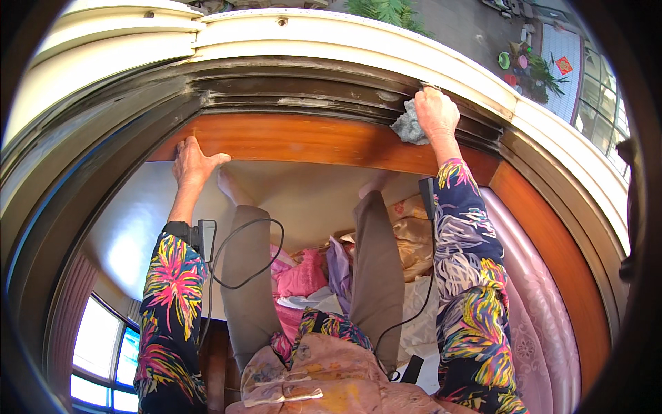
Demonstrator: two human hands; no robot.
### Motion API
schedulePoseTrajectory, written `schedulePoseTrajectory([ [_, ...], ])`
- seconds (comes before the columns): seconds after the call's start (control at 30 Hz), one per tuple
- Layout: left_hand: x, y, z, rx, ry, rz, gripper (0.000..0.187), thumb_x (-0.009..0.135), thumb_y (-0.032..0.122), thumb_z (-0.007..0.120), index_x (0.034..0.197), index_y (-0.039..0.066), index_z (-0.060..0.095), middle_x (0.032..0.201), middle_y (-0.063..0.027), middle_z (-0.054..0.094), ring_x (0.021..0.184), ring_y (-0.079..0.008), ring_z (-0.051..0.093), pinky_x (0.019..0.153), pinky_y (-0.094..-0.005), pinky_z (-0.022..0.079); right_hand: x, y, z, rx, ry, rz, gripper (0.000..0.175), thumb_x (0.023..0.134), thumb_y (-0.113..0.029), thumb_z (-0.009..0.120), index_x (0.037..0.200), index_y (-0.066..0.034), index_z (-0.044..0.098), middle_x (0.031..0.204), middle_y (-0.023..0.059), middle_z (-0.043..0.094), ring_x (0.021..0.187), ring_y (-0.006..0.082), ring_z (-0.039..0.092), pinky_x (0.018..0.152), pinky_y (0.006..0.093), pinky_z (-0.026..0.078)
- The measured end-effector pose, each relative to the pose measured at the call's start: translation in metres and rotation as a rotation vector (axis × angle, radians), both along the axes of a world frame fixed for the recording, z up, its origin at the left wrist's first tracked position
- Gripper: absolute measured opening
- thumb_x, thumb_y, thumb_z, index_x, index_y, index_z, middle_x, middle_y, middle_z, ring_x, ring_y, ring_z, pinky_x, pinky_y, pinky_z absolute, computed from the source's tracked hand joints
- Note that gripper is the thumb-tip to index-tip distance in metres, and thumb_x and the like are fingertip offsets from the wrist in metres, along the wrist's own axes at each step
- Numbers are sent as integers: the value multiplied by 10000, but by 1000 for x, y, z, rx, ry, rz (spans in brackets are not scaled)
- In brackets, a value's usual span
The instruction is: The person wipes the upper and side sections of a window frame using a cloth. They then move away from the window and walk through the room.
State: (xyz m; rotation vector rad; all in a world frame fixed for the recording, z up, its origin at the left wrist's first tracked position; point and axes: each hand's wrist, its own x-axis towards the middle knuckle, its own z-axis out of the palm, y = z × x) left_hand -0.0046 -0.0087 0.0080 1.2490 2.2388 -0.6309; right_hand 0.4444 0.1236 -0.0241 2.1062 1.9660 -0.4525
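My right hand (437, 113) grips a crumpled grey cloth (409, 124) against the dark window track (310, 90), toward its right end. Part of the cloth hangs out below my fist, over the track's inner edge. Pale marks and grime show along the grooves. My left hand (195, 161) rests on the left part of the varnished wooden sill board (289, 139), its thumb stretched out to the side and nothing held in it.
Dark window frame (103, 150) rises at the left; a cream outer ledge (331, 39) runs beyond the track. Pink curtain (538, 290) hangs at the right. Cables (282, 235) trail from devices on both wrists. Pink clothes (305, 274) lie between my legs. Outside, a paved yard (465, 41) lies below.
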Motion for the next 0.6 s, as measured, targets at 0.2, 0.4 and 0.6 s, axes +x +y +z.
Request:
schedulePoseTrajectory([
  [0.2,0,1,0,-15,1,2,876,566,517,878,1197,11,539,1245,-203,567,1159,-333,568,914,-454,504,-21,5,7,-65,50,-229,435,905,-408,442,978,-89,728,996,224,691,957,412,657,891,483,490],
  [0.4,4,3,2,-24,-2,24,872,572,512,878,1201,15,535,1244,-201,564,1162,-337,567,921,-451,503,-43,7,7,9,54,-630,418,836,-492,604,981,-128,751,1052,187,698,1012,374,654,889,450,497],
  [0.6,4,2,3,-17,-23,42,874,574,506,879,1208,17,529,1249,-201,559,1162,-337,568,923,-452,501,-55,11,1,85,-17,-818,330,779,-426,692,962,-160,762,1033,137,718,976,331,679,834,436,523],
])
